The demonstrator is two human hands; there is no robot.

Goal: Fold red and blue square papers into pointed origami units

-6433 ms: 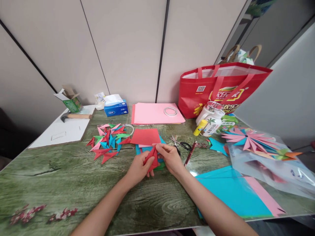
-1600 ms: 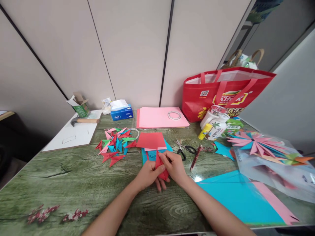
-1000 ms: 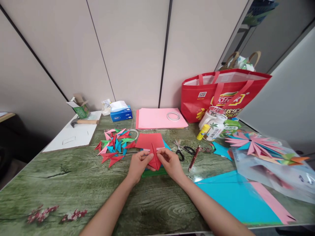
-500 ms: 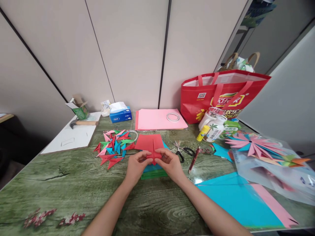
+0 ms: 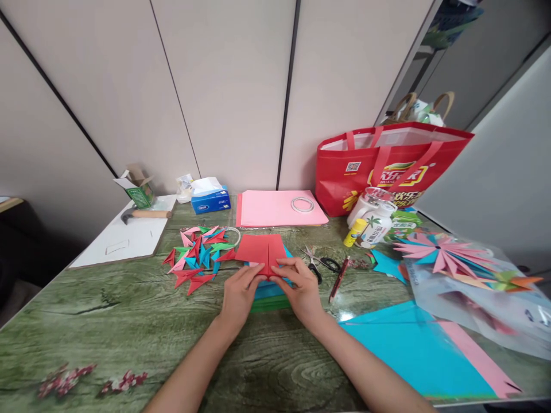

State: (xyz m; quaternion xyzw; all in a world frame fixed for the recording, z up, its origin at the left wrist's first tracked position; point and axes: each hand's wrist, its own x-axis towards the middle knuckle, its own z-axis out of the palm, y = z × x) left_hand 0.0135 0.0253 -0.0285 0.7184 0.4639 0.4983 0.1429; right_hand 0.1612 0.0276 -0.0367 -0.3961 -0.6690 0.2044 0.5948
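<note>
A folded red sheet of paper [image 5: 256, 250] with a slit or crease down its middle lies in front of me. My left hand [image 5: 241, 289] pinches its near left edge between thumb and fingers. On the near right edge, my right hand [image 5: 301, 284] pinches the same paper, thumbs close together at the centre. Under it are blue sheets [image 5: 264, 291] and green sheets [image 5: 271, 304]. To the left lies a ring of red, pink, blue and green folded paper pieces [image 5: 202, 255]. Black-handled scissors [image 5: 316, 263] and a dark red pencil [image 5: 339, 280] rest to the right.
Pink paper [image 5: 275, 207] with a roll of tape [image 5: 302, 205] lies at the back. A tissue box [image 5: 210, 201] and a hammer [image 5: 148, 214] stand back left. A red bag [image 5: 344, 166], white bottle [image 5: 376, 225], glue stick [image 5: 355, 232], paper star [image 5: 443, 252] and blue sheet [image 5: 422, 350] are on the right.
The pointed near end of the red paper, which stuck out between my thumbs, is now folded up or covered. My fingertips have shifted slightly inward and away from me.
</note>
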